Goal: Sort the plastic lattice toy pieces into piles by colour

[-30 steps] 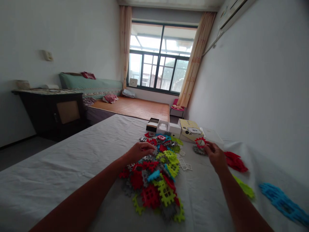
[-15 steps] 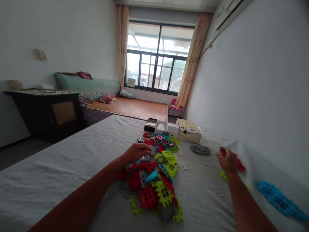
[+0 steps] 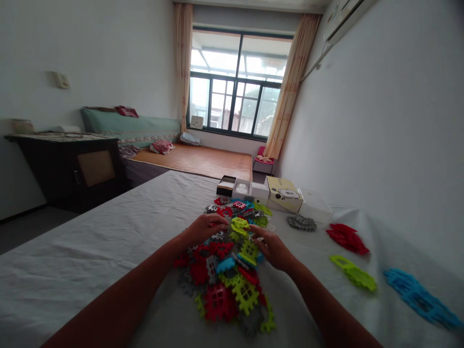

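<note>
From my seat, nearest, at the bottom centre of the frame, a red window piece (image 3: 218,304) lies loose at the near end of the mixed pile (image 3: 226,264); I judge a low sweep of either forearm could scatter that edge. At lower right, the blue stack (image 3: 422,298) sits fanned on the cloth (image 3: 108,251), with the lime stack (image 3: 354,274) up and left of it; a sleeve-height brush or a tug on the creases might shear them.

Mid-frame, I have the left hand (image 3: 205,229) and right hand (image 3: 273,247) either side of a lime piece (image 3: 239,225) on the pile's upper part. The left fingers curl close together, the right ones look parted; whether either pinches that piece, I can't tell. Neighbouring pieces overlap there, so their teeth could snag and drag others along.

Right of centre, the red stack (image 3: 347,238) leans loosely and could slump if bumped. Farther up, the grey stack (image 3: 301,223) sits near the yellow box (image 3: 284,195); an overlong reach might knock either.
</note>
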Motion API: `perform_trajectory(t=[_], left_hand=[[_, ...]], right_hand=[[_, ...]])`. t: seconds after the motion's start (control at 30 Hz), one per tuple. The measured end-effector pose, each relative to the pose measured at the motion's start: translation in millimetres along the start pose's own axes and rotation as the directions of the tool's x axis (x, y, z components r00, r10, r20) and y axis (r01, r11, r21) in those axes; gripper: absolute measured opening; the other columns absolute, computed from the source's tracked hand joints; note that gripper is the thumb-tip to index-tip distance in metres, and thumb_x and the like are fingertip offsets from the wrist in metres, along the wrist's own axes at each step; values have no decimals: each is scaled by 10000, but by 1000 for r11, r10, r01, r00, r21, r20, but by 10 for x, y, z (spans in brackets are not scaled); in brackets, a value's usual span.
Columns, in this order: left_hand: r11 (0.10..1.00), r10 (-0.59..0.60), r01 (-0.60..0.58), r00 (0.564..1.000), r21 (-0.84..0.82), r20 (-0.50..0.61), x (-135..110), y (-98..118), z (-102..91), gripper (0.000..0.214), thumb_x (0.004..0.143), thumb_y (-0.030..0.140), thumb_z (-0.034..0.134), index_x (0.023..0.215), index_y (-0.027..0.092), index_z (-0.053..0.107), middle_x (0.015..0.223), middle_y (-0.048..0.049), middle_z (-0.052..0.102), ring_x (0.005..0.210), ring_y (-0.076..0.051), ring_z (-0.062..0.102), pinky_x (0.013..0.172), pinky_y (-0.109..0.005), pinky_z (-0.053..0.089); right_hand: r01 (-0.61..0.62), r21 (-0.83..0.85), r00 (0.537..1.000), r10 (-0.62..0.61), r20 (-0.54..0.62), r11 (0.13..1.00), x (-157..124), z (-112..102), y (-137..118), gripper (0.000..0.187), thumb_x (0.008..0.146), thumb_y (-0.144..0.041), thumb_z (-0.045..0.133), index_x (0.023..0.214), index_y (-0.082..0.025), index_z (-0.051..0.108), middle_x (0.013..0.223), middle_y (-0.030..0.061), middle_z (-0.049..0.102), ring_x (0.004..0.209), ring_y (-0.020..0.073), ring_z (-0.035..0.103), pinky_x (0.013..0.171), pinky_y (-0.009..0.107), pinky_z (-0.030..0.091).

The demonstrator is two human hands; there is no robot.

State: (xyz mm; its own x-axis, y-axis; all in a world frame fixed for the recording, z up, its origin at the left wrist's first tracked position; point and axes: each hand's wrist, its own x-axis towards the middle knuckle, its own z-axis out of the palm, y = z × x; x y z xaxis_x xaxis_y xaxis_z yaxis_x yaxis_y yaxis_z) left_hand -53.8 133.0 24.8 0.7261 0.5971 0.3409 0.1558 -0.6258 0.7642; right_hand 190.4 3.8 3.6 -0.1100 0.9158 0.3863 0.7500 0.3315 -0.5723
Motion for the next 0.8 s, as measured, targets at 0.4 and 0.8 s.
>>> perform_trajectory(t=[0.4, 0.8], left_hand=[[1000, 19, -19, 1000, 18, 22, -11, 21, -14, 290, 801, 353, 516, 937, 156, 679, 900, -48, 676, 815, -151, 602, 727, -242, 473], [999, 10, -12, 999, 35, 42, -10, 23, -40, 276, 796, 345, 527, 926, 159, 684, 888, -44, 679, 784, -140, 603, 703, -221, 464]], right_hand=[[-161, -282, 982, 181, 46, 946, -159, -334, 498, 383, 710, -381, 595, 1060, -229, 621, 1005, 72, 643, 902, 208, 582, 810, 327, 442], [-453, -73, 890, 456, 24, 889, -348, -760, 935, 288, 591, -218, 587, 864, -171, 665, 827, 39, 689, 753, 181, 625, 707, 284, 466]])
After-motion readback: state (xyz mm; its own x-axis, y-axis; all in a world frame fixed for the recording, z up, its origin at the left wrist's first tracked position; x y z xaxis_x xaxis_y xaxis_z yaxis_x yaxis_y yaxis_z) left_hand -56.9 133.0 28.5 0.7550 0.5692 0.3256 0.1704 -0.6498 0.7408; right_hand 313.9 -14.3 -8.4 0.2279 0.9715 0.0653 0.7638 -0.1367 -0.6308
